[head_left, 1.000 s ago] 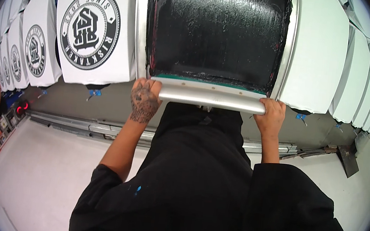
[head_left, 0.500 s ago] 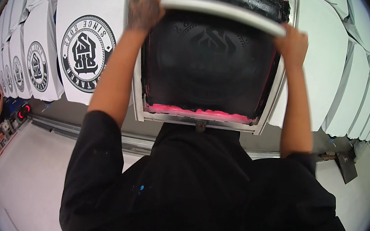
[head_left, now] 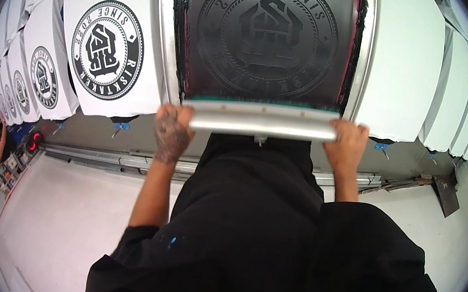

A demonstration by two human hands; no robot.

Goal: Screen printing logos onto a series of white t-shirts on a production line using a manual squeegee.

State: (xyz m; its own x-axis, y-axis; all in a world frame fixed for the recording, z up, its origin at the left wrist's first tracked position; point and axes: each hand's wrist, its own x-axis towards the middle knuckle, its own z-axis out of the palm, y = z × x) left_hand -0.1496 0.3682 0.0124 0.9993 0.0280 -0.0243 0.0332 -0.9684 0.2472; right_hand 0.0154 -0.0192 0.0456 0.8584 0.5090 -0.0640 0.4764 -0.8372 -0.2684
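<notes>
A wide squeegee [head_left: 262, 125] with a metal handle and a green blade edge lies across the near end of a screen printing frame [head_left: 361, 62]. My left hand [head_left: 173, 130] is closed round its left end, and my right hand [head_left: 347, 143] grips the right end. Beyond the blade, the screen mesh [head_left: 261, 85] is dark and thinly coated, with a round emblem showing through it. Thick black ink lines both inner sides of the frame. What lies under the screen is hidden.
White shirts on boards fan out on both sides. A shirt [head_left: 105, 56] at left bears a black round print; the shirt [head_left: 401, 67] at right shows plain white. Metal rails [head_left: 122, 160] run low behind me. Far left, another person [head_left: 0, 145] stands near a shelf.
Both hands have drawn the squeegee from the far end of the screen to its near end, toward my body. The emblem now shows clearly in the mesh, where a dark ink layer covered it.
</notes>
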